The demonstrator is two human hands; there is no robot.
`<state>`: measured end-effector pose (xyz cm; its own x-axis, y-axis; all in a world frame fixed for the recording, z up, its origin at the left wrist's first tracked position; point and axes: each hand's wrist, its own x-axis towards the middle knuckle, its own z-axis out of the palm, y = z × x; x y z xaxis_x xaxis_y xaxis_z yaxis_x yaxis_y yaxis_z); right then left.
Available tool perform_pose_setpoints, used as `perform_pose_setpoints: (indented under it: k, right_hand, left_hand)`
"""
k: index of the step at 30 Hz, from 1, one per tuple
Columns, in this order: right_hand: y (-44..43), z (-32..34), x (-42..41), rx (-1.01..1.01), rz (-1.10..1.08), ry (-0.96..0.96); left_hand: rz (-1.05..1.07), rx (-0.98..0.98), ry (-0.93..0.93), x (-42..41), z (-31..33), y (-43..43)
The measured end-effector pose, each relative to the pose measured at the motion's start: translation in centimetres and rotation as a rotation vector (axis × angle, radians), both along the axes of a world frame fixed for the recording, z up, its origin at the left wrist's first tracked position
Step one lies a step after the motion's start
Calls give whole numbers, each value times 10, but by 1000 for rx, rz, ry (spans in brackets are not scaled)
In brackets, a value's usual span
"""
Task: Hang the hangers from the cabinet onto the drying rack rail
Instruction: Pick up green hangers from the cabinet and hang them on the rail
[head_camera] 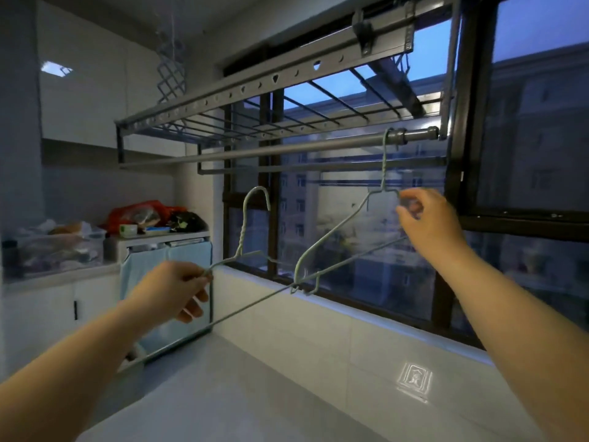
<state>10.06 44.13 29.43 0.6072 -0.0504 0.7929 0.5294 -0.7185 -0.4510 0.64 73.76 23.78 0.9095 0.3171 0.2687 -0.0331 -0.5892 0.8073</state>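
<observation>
The right hand (427, 218) was raised near the window (526, 122), its thumb and forefinger pinched together on the right shoulder of a pale wire hanger (383, 175), the other fingers loosely curled. That hanger's hook sat over the round rail (255, 152) of the overhead drying rack (242, 89), close to the rail's right end, and its body was tilted, the left corner dipping low. The left hand (172, 288) was lower and well apart from the right, its fingers clamped around the left shoulder of a second wire hanger (241, 237), whose hook pointed up, below the rail and not touching it. A cluttered worktop (57, 275) stood at left.
</observation>
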Motion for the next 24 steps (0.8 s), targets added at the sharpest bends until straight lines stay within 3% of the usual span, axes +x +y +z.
perform_pose_setpoints:
  k: [5, 10, 14, 18, 24]
  right_hand:
    - [-20, 39, 37, 350, 27, -43]
    - [-27, 69, 74, 505, 96, 1]
    - [-28, 82, 87, 748, 226, -8]
    - [-32, 91, 88, 742, 340, -58]
    - [-33, 87, 91, 717, 346, -42]
  left_hand:
    - [-58, 2, -97, 59, 52, -31]
    - [-89, -52, -205, 95, 86, -58]
    - [-125, -26, -237, 117, 102, -76]
    - [-178, 7, -246, 135, 114, -95]
    - [-252, 81, -224, 157, 121, -123]
